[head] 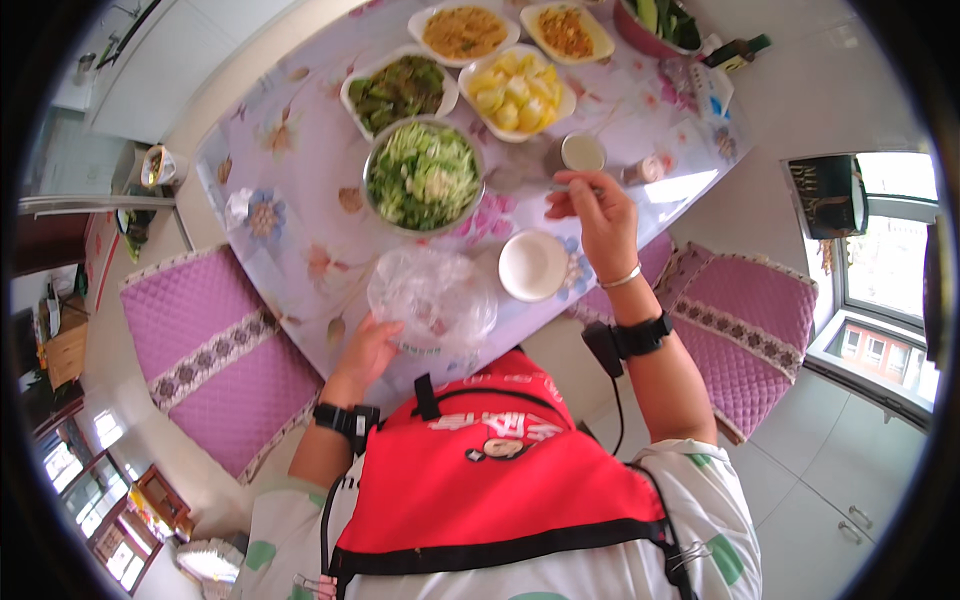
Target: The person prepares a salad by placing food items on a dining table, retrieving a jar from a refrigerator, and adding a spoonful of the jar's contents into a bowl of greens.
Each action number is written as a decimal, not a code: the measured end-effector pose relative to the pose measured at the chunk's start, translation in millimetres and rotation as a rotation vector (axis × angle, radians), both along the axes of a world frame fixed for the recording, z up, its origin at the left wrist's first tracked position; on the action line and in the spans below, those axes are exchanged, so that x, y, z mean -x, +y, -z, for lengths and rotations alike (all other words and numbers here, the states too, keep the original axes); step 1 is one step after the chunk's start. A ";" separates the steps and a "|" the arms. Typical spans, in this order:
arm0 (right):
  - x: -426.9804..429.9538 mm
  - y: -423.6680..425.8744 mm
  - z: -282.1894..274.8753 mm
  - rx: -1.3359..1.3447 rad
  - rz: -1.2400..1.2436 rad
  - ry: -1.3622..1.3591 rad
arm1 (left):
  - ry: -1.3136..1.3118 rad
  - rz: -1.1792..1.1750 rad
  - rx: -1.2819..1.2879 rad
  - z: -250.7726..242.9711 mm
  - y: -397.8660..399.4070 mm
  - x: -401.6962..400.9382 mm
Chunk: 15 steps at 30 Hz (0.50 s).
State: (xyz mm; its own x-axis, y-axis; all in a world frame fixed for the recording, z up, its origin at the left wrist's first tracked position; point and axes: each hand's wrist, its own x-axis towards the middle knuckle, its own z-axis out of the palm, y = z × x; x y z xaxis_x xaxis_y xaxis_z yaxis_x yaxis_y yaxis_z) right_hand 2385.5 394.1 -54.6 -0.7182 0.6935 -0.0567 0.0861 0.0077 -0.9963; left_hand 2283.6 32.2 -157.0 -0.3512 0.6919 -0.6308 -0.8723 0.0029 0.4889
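Observation:
My right hand (600, 217) pinches a thin metal utensil, perhaps a spoon, just in front of an open jar (583, 152) with pale contents. At the table's front edge, the fingers of my left hand (367, 349) touch the side of a crumpled clear plastic bag (433, 296); whether they grip it is unclear. Between the hands stands a small white bowl (532, 265), whose visible inside is white. Beyond the bag is a metal bowl (367, 187) heaped with chopped greens (424, 176), a pale clump lying on top.
Farther back are dishes of dark green leaves (397, 94), yellow chunks (516, 90), and two orange-brown foods (465, 34). A small shaker (643, 171) stands right of the jar. A green-capped bottle (739, 52) is at the far right. Purple-padded seats (217, 360) flank the flowered tablecloth (292, 202).

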 end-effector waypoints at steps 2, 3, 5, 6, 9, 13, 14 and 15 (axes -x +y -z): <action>-33.4 -37.5 8.2 0.191 -0.210 -0.116 | 0.014 0.052 -0.027 -4.5 -4.9 -4.5; -45.8 -53.6 20.2 0.218 -0.287 -0.160 | 0.031 0.082 -0.051 -10.8 0.2 -1.8; -58.2 -89.4 34.6 0.278 -0.296 -0.251 | 0.050 0.111 -0.073 -9.9 -4.2 -0.8; -62.3 -104.4 46.5 0.255 -0.300 -0.269 | 0.177 0.218 -0.043 -1.6 -10.8 -0.5; -67.7 -134.8 74.0 0.350 -0.306 -0.265 | 0.452 0.561 0.131 -24.1 -2.8 -4.2; -56.4 -158.1 94.4 0.400 -0.417 -0.279 | 1.608 0.849 0.418 -22.5 2.7 -20.9; -54.1 -164.3 100.3 0.432 -0.427 -0.291 | 1.627 0.853 0.399 -20.9 2.5 -25.1; -51.1 -169.8 103.2 0.461 -0.435 -0.303 | 1.715 0.892 0.491 -20.6 4.6 -29.2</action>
State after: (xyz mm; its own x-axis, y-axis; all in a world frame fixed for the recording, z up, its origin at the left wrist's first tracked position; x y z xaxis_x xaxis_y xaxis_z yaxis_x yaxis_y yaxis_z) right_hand 2436.6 224.3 -157.9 -0.8312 0.2039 -0.5172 0.4453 -0.3129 -0.8390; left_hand 2312.8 36.8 -136.4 -0.4028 0.8864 -0.2283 0.7435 0.4623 0.4832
